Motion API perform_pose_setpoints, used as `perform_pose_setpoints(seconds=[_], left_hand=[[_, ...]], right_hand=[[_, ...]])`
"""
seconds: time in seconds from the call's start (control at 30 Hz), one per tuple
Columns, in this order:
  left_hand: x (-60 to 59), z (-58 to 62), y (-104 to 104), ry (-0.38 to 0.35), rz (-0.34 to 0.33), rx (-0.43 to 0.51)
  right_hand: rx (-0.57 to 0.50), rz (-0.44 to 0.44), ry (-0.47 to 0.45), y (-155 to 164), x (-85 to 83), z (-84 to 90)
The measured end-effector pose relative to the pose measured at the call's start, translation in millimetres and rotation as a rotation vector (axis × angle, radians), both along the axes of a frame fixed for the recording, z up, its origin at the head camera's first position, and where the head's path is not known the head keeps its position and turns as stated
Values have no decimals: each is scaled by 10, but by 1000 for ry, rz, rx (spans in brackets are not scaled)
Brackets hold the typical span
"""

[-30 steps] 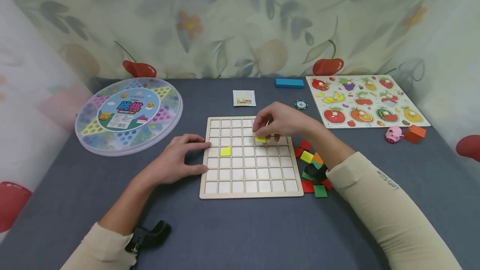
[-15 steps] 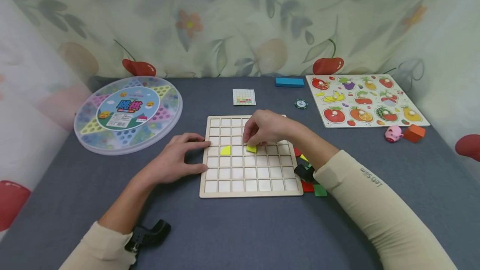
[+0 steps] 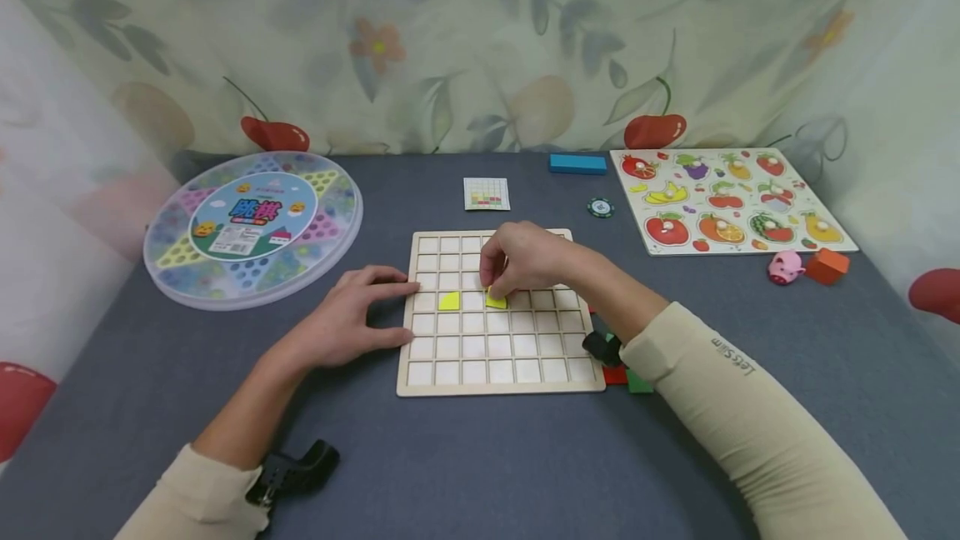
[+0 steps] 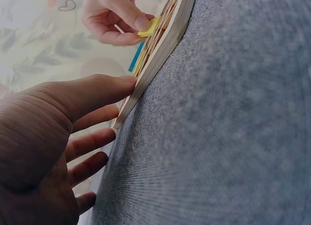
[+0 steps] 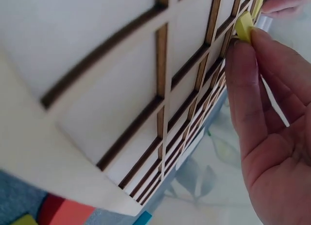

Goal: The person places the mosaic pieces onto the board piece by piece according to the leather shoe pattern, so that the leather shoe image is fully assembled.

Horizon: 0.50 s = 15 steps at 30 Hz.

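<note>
A wooden grid board point(image 3: 501, 389) with white square cells lies on the dark cloth in front of the person. One yellow tile point(image 3: 449, 301) sits in a cell near its left side. The right hand point(image 3: 525, 258) pinches a second yellow tile point(image 3: 496, 299) between thumb and fingers, close over a cell right of the first tile. In the right wrist view this pinched tile point(image 5: 244, 27) is tilted against the grid. The left hand point(image 3: 358, 317) rests at the board's left edge, thumb and fingertips touching the frame, fingers spread.
Red and green tiles point(image 3: 640, 382) lie by the board's right edge, partly hidden by the right arm. Behind stand a small pattern card point(image 3: 486, 194), a blue block point(image 3: 577, 163) and a poker chip point(image 3: 600, 207). A round game box point(image 3: 255, 273), fruit puzzle point(image 3: 738, 202), pig figure point(image 3: 786, 267) and orange block point(image 3: 827, 266) flank it.
The right hand has carried its yellow tile leftward and slightly nearer across the board, toward the first yellow tile. The left hand has stayed at the board's edge.
</note>
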State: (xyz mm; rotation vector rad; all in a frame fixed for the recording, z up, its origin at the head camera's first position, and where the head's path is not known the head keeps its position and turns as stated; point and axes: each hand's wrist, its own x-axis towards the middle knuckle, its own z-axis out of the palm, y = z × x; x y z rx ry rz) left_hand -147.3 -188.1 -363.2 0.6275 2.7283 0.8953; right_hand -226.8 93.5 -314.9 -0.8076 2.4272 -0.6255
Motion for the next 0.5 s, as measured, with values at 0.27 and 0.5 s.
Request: perform_pose_setpoints(seconds=[0.27,0.5], left_hand=[[-3,7,-3,-1,-1,0],[-1,-2,-4,5,-4,2]], right_hand=[[11,-7,-18,-26,19,11],[26,-24,-1,-41,44,8]])
